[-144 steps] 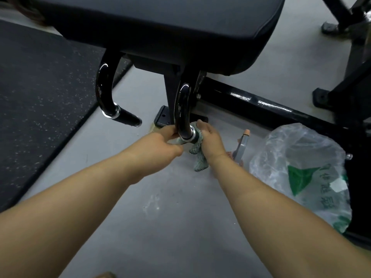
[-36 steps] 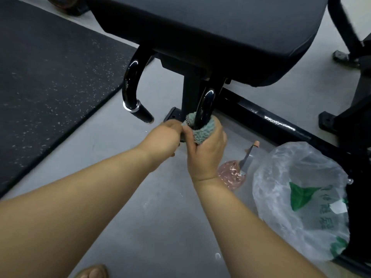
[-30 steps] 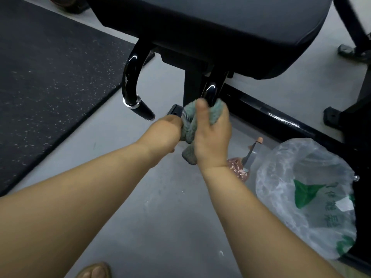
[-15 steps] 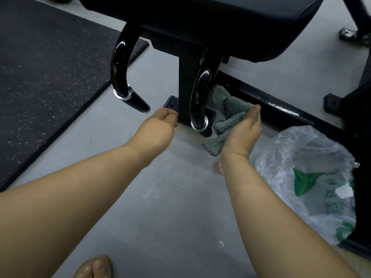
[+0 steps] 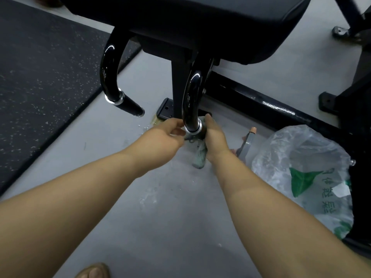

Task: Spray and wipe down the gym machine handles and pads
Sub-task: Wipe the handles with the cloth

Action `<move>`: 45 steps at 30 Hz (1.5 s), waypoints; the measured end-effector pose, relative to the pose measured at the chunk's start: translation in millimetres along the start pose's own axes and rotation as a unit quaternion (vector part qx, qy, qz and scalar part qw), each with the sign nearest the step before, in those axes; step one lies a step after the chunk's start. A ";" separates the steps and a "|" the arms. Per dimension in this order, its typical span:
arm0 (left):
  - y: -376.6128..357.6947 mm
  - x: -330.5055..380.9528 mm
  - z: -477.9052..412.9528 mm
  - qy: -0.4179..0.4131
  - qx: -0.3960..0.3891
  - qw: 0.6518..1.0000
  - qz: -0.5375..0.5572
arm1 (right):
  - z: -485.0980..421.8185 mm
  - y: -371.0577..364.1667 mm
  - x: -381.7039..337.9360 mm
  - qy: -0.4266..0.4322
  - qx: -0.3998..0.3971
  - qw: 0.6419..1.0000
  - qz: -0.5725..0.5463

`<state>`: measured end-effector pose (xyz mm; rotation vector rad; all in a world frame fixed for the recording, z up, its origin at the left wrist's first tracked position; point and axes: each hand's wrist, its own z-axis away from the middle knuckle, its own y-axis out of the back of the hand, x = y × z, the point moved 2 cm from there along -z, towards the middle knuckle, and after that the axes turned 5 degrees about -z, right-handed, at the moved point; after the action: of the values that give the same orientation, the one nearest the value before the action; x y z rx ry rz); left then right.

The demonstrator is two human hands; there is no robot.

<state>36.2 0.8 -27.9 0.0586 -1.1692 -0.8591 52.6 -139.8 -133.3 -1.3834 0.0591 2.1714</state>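
1. A person wipes the nearer curved handle (image 5: 191,93) beneath the black seat pad (image 5: 210,21) with a green cloth (image 5: 199,155). The likely next move is working it along the grip, then crossing to the far handle (image 5: 109,77).
2. The green cloth wraps the handle's end between both hands: the right hand (image 5: 215,137) clamps it, and the left hand (image 5: 160,137) pinches its edge.

The only print I can see is on the clear plastic bag (image 5: 301,163): a column of green characters (image 5: 326,194) beside a green shape, lying sideways on crumpled film. I cannot read them.
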 end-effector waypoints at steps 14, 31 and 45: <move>8.6 0.6 -18.0 0.072 0.063 0.990 0.099 | 44.8 -29.7 -36.7 -0.245 0.125 0.920 -0.280; 18.2 1.7 -11.6 0.083 0.027 0.988 0.125 | 40.5 -32.8 -42.5 -0.289 0.080 0.895 -0.330; 3.0 -2.1 2.8 0.150 -0.029 0.983 0.104 | -6.3 -12.4 8.4 -0.236 0.109 0.911 -0.321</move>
<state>35.3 5.2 -27.0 0.0172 -0.8508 -0.6722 61.0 -127.8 -140.3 -0.5983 -0.2890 1.7958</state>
